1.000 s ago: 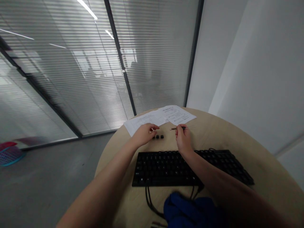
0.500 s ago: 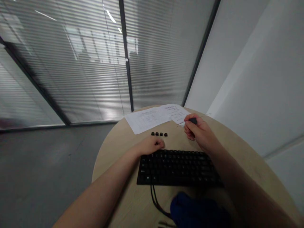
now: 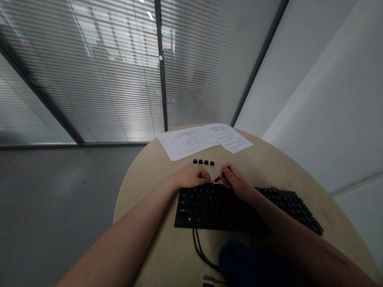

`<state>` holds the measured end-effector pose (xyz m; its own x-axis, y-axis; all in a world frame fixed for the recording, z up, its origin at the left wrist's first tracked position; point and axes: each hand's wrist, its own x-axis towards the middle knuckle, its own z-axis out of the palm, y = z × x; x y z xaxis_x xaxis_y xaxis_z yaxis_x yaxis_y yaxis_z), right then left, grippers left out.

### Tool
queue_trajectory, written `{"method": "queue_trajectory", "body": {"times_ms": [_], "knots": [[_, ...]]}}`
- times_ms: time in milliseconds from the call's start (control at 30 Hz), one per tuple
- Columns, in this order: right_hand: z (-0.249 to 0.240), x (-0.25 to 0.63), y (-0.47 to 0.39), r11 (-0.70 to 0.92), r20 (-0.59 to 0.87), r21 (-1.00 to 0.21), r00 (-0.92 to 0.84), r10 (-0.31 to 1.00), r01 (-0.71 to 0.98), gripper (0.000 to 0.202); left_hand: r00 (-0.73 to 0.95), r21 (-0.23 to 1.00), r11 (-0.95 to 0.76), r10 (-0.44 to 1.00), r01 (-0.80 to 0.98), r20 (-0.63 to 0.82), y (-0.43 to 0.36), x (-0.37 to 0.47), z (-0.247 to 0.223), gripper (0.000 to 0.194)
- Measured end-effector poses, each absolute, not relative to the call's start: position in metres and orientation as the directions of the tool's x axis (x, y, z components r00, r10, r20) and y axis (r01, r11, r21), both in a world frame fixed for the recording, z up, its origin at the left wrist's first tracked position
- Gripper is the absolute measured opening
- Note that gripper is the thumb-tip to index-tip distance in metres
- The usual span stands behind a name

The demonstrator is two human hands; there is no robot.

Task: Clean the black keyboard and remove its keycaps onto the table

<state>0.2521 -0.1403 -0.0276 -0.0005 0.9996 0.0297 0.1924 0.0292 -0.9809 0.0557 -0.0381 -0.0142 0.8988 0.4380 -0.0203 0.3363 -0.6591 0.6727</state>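
Head view: the keyboard [image 3: 206, 209] lies crosswise; at its far edge, right hand [image 3: 238, 185] pinches a tool [image 3: 219, 178], left hand [image 3: 191, 176] curls, grip unclear.

Right hand [image 3: 238, 184] with thin tool [image 3: 219, 178] at black keyboard [image 3: 206, 205]

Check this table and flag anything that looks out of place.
Four small black pieces, apparently keycaps, lie in a row on the table beyond the keyboard. They look odd because keys normally sit on their board. I see nothing spilled.
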Motion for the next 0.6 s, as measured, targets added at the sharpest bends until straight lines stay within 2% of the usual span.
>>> {"method": "queue_trajectory", "body": {"times_ms": [367, 600], "knots": [[-0.028, 0.258, -0.137, 0.019, -0.01, -0.935, -0.08, 0.997, 0.355, 0.042, 0.888, 0.665, -0.661, 0.46, 0.347, -0.007, -0.037, 0.057, -0.018, 0.022], [-0.021, 0.252, -0.15, 0.2, 0.138, -0.747, -0.147, 0.98, 0.634, 0.021, 0.885, 0.658, -0.663, 0.466, 0.356, -0.009, -0.035, 0.058, -0.022, 0.021]]}}
